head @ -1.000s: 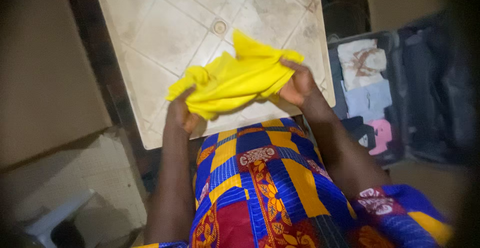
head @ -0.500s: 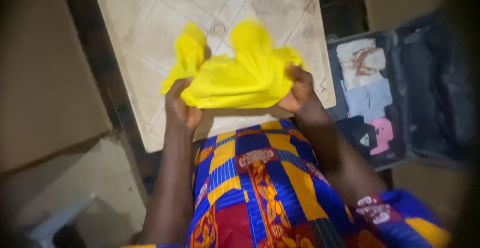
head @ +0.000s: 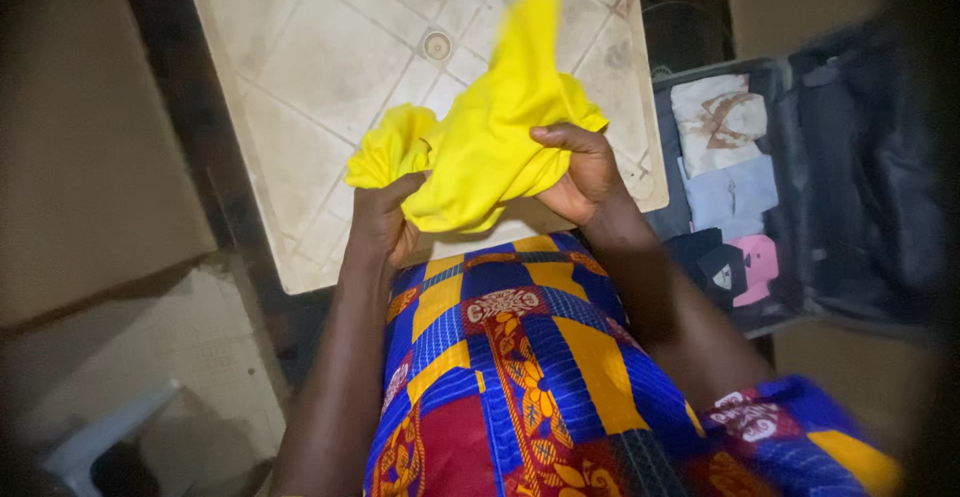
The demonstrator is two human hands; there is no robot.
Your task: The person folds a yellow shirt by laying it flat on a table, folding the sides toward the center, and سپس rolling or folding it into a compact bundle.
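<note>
- Head view: both hands grip the bunched yellow cloth point(head: 480, 147) above the tabletop point(head: 330, 57); left hand point(head: 385, 222) closed on its lower edge, right hand point(head: 580, 172) clenched on the side.
- Best to find the seams and pull it flat.
- The cloth's shape is hidden in folds; the suitcase point(head: 800, 187) is dim.

A crumpled bright yellow cloth point(head: 490, 147) is bunched between both hands above the stained cream plastic tabletop point(head: 330, 57). The left hand point(head: 383, 219) grips its 8 o'clock edge; the right hand point(head: 578, 172) clutches its 4 o'clock side, thumb on top. One corner juts up toward 12 o'clock. At 3 o'clock lies an open dark suitcase point(head: 850, 187) of folded clothes point(head: 730, 172).
</note>
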